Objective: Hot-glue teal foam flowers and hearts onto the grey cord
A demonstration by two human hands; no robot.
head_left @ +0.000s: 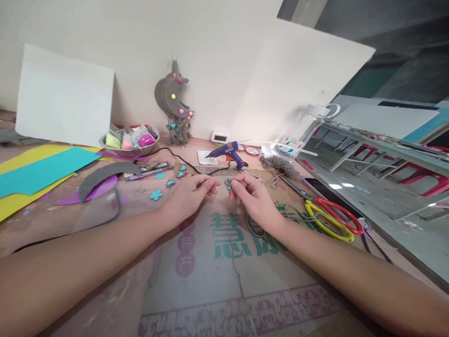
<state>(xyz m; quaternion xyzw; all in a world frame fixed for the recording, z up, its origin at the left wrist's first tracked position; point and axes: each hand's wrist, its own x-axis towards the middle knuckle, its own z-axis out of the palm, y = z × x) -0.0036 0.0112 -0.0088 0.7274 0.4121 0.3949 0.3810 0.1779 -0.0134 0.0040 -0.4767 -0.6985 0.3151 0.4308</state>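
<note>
My right hand (253, 199) pinches a small teal and grey felt piece (228, 184) between thumb and fingers, just above a flattened cardboard sheet (224, 262). My left hand (189, 194) rests close beside it with its fingers curled together in a pinch; what it grips is too small to make out. Both forearms stretch across the cardboard. Several teal felt cut-outs (156, 194) lie to the left of my left hand.
A blue glue gun (229, 153) stands behind my hands, its black cord (175, 157) running left. Yellow and red scissors (331, 217) and a phone (326, 192) lie right. Grey twine (280, 164), a bowl of coloured clay (129, 140), teal and yellow sheets (38, 171) and a grey moon decoration (173, 100) stand around.
</note>
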